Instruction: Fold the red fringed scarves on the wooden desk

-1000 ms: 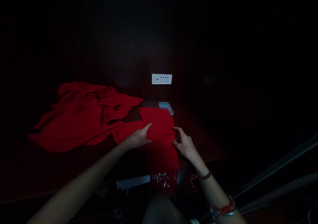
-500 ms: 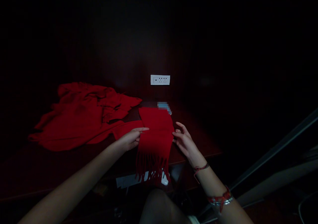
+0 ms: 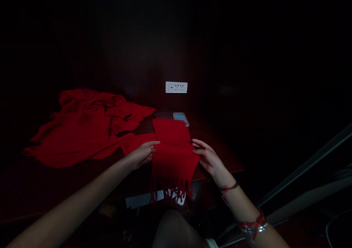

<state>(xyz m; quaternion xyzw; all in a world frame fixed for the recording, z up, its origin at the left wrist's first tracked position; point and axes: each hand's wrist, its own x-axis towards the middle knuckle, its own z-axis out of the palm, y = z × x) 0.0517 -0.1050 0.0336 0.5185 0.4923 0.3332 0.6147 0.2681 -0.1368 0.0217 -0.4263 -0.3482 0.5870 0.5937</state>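
Note:
A red fringed scarf lies with one end flat toward me, its tassels hanging over the front edge of the dark table. My left hand pinches the left edge of that end, thumb on top and the other fingers beneath. At the opposite edge, my right hand holds the cloth between thumb and fingers, drawing its lower corner outward. The scarf's remaining length runs left into a loose, crumpled heap of red cloth; folds hide where the two join.
A white wall socket sits on the dark back panel. A small blurred blue item lies behind the scarf. Below the table edge are white papers, and my knee is close underneath. The surroundings are very dark.
My right hand has moved slightly right and down, pulling the scarf's right edge outward so the fringed end spreads wider. My left hand keeps its grip on the left edge.

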